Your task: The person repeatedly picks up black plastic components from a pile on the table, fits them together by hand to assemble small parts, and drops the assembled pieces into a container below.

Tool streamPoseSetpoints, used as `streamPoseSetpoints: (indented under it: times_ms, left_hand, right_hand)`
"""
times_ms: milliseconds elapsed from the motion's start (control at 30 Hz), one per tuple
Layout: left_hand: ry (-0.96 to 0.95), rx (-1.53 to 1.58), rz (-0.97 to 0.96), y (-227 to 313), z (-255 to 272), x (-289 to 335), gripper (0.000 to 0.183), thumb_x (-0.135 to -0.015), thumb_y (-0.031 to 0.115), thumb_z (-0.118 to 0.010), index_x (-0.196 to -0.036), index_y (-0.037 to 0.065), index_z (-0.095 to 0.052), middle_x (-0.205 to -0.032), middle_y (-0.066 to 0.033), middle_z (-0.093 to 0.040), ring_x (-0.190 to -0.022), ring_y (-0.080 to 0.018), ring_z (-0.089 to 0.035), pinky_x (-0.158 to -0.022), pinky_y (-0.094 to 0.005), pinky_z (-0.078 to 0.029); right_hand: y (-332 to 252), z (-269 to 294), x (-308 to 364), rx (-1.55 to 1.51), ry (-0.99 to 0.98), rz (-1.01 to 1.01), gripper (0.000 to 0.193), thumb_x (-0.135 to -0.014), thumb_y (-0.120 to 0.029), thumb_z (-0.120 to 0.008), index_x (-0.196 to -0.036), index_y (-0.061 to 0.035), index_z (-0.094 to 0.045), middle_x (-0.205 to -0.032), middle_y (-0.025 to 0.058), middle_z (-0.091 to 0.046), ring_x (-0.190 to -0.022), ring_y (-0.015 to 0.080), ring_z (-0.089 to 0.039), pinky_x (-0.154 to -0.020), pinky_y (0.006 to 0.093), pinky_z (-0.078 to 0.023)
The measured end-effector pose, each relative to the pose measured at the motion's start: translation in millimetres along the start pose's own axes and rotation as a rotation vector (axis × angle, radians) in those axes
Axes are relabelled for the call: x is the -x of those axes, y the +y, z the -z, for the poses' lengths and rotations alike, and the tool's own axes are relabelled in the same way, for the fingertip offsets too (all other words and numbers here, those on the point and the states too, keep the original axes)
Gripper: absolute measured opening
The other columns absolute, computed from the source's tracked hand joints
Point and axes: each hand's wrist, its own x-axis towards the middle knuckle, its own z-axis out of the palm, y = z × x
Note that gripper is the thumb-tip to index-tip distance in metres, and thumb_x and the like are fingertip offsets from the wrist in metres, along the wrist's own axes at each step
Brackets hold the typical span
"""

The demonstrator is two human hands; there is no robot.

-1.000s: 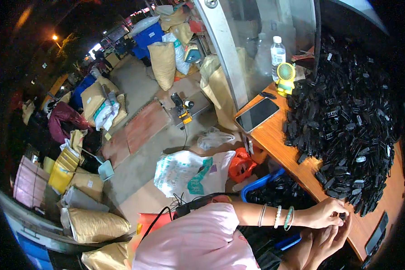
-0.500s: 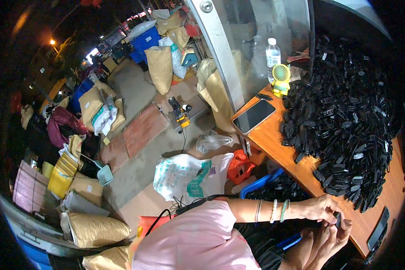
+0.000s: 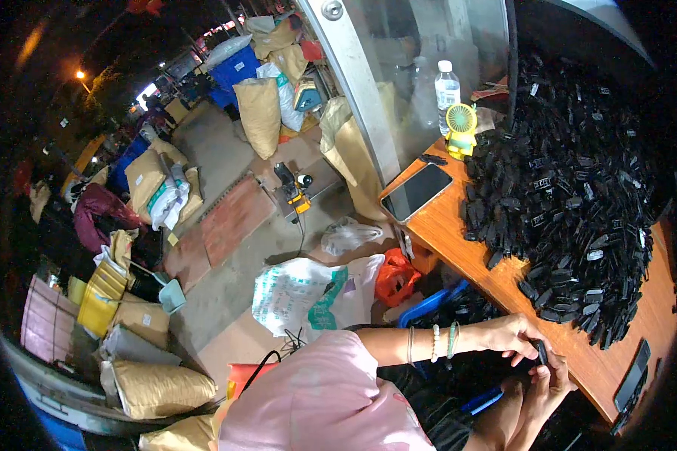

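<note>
Black plastic pieces [image 3: 572,210] are heaped across much of your counter [image 3: 459,225], with a smartphone [image 3: 417,193], a yellow handheld fan [image 3: 460,130] and a clear plastic bottle [image 3: 447,94] beside the heap. A second phone [image 3: 632,376] lies near the lower corner. Your left hand [image 3: 513,334] and right hand [image 3: 551,382] meet at the counter's edge, fingers curled, pinching one small black piece [image 3: 540,352] between them. The counter's top is orange-brown and wood-grained; beyond, stuffed tan sacks [image 3: 258,119] stand on the floor [image 3: 237,301].

Pink sleeve [image 3: 301,391], pale beaded bracelet [image 3: 435,343]
</note>
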Motion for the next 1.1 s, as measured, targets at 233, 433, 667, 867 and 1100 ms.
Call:
streamPoseSetpoints:
  times_ms: [233,433,667,867,1100]
  left_hand:
    - [0.072,-0.095,0.04,-4.1,14.9,7.4,0.033,-0.084,0.018,-0.063,-0.109,-0.003,-0.062,-0.066,-0.0044,-0.063,-0.051,-0.0088,-0.059,-0.041,-0.0192,-0.04]
    - [0.188,-0.33,-0.015,-16.4,24.2,-3.2,0.027,-0.084,0.017,-0.065,-0.103,-0.003,-0.065,-0.068,-0.004,-0.064,-0.05,-0.0079,-0.056,-0.047,-0.0215,-0.041]
    - [0.159,-0.359,0.165,-34.7,36.9,7.8,0.028,-0.085,0.021,-0.066,-0.107,0.003,-0.065,-0.076,-0.0045,-0.066,-0.056,-0.0077,-0.056,-0.055,-0.0231,-0.047]
    - [0.0,-0.234,0.256,-61.5,17.8,-12.9,0.025,-0.084,0.015,-0.067,-0.103,-0.001,-0.066,-0.077,-0.0032,-0.065,-0.056,-0.0051,-0.055,-0.053,-0.0192,-0.044]
    - [-0.18,-0.37,0.008,-28.2,-18.8,-45.4,0.026,-0.081,0.009,-0.069,-0.104,-0.003,-0.063,-0.086,-0.0077,-0.066,-0.059,-0.0071,-0.053,-0.054,-0.0214,-0.046]
  right_hand:
    - [1.9,-4.3,1.5,0.015,-0.111,-0.177,0.028,-0.091,-0.008,-0.053,-0.116,0.0032,-0.059,-0.097,0.0089,-0.06,-0.064,0.0106,-0.058,-0.052,0.0194,-0.045]
    - [-6.9,-0.3,-0.9,0.093,-0.051,-0.247,0.022,-0.088,0.005,-0.049,-0.107,0.0098,-0.06,-0.088,0.0101,-0.059,-0.068,0.015,-0.063,-0.057,0.0217,-0.051]
    - [-2.6,-4.1,-13.8,0.113,-0.064,-0.272,0.018,-0.089,0.0,-0.051,-0.101,0.0067,-0.063,-0.081,0.0099,-0.064,-0.07,0.016,-0.065,-0.062,0.0257,-0.054]
    - [23.2,54.9,-28.2,0.263,0.351,-0.251,0.015,-0.087,-0.001,-0.056,-0.097,0.0015,-0.066,-0.075,0.0094,-0.063,-0.06,0.011,-0.059,-0.052,0.0239,-0.046]
    - [37.2,151.9,-121.6,0.775,0.473,-0.066,0.022,-0.079,0.004,-0.051,-0.092,-0.0037,-0.067,-0.09,0.015,-0.061,-0.083,0.0283,-0.062,-0.072,0.0336,-0.049]
